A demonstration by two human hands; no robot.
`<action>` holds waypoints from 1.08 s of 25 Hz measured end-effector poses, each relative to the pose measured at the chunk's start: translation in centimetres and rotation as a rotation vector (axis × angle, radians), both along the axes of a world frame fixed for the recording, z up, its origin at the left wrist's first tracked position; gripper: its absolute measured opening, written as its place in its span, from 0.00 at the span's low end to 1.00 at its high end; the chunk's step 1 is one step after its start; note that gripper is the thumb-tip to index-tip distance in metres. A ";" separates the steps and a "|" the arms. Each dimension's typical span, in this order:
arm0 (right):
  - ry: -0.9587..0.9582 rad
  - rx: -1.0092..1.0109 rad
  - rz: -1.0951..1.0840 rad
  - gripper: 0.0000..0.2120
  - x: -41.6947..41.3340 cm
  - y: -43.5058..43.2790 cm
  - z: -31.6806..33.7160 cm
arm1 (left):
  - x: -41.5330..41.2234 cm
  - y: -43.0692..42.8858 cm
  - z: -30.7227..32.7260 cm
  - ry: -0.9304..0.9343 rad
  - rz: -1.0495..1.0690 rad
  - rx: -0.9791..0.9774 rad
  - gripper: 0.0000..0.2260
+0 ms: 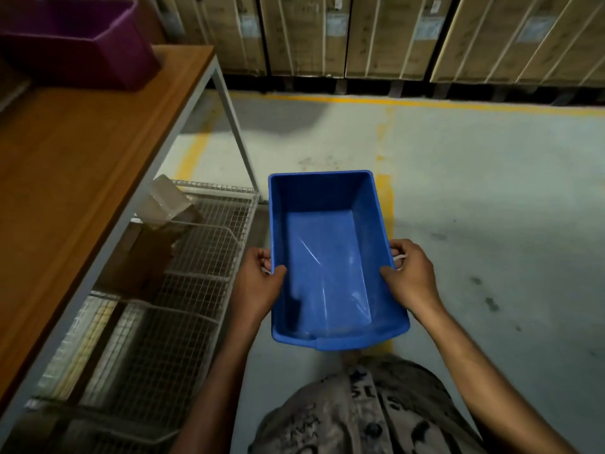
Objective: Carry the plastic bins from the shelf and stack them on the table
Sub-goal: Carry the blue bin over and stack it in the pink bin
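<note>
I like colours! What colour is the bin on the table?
Purple bin, seen in the head view.

Little can be read. The person's shirt (pixel 370 417) carries dark printed letters, of which only "SE" and an "S" are legible. The pale labels (pixel 337 24) on the cardboard boxes (pixel 304 34) are too blurred to read.

From my remote view, both forearms are bare, with no sleeves reaching the left hand (pixel 258 283) or right hand (pixel 413 273). I note a grey shirt (pixel 360 414) bearing dark printed lettering and stars, fastened by dark buttons.
</note>
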State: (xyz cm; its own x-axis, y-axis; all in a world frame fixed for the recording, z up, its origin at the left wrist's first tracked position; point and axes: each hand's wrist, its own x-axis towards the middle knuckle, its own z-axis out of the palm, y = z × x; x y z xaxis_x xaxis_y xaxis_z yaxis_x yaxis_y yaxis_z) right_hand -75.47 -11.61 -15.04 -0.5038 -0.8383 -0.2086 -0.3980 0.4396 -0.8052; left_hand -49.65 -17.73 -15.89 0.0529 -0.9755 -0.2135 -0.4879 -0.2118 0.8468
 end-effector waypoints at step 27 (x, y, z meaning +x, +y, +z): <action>-0.325 -0.172 0.265 0.18 -0.8 -51.9 11.6 | 1.3 -42.9 11.7 0.312 0.388 -0.195 0.13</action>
State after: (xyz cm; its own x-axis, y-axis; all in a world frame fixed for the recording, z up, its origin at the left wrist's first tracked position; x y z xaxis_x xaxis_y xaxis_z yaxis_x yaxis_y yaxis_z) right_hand -76.27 -63.48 -3.39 -0.1985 -0.9658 -0.1669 -0.1934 0.2056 -0.9593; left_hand -48.32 -60.66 -4.23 0.3805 -0.9200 -0.0937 -0.1241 -0.1512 0.9807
